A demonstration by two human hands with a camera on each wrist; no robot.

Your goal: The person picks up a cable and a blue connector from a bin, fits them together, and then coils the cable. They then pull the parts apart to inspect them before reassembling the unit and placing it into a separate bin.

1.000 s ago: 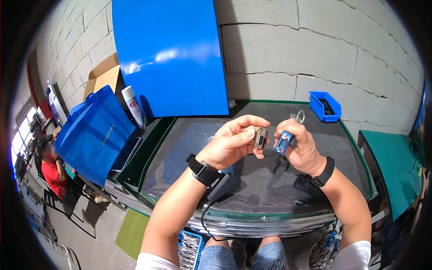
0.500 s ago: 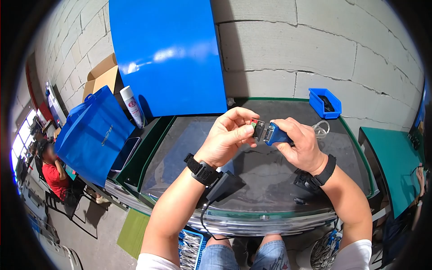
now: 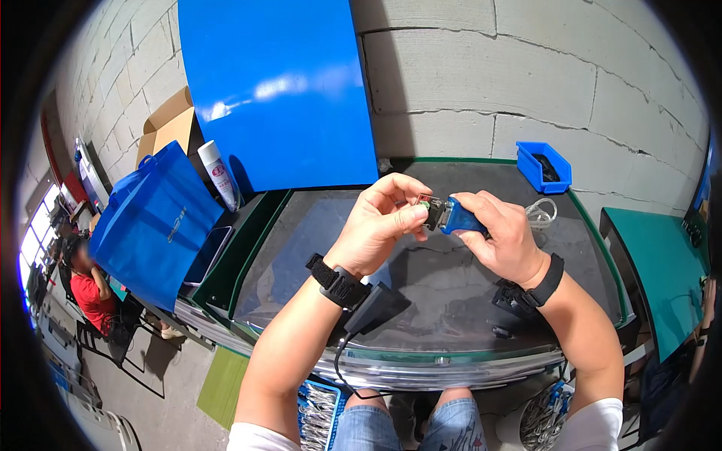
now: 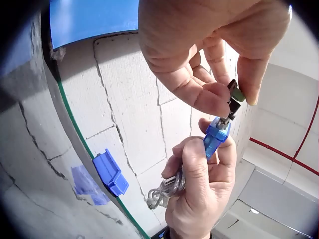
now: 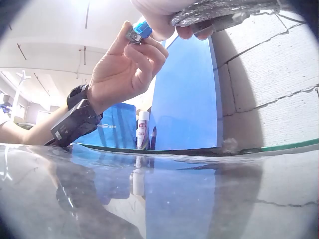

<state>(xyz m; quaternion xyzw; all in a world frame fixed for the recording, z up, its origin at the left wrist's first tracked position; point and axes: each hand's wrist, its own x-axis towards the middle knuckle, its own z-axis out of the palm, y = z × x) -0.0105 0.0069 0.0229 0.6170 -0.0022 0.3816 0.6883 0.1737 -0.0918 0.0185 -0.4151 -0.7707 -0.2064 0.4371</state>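
Note:
Over the table, my left hand (image 3: 376,229) pinches a small dark serial connector board (image 3: 432,212) between thumb and fingers; its green terminal block (image 4: 239,94) shows in the left wrist view. My right hand (image 3: 508,239) grips the blue serial plug (image 3: 462,218) of an adapter cable. The plug's metal end faces the board's connector, and the two meet end to end in line. A coiled, clear-grey cable (image 4: 167,191) with a USB plug (image 4: 170,182) is bunched in the right palm. Fingers partly cover both connectors.
A blue bin (image 3: 543,169) holding dark items stands at the table's back right. To the left are a blue bag (image 3: 165,218), a spray can (image 3: 218,174) and a tablet-like device (image 3: 208,255). A blue panel (image 3: 278,98) leans against the block wall.
The right hand has turned the blue plug from facing me to pointing left, and brought it against the connector in the left hand. The left hand has turned its connector toward the plug.

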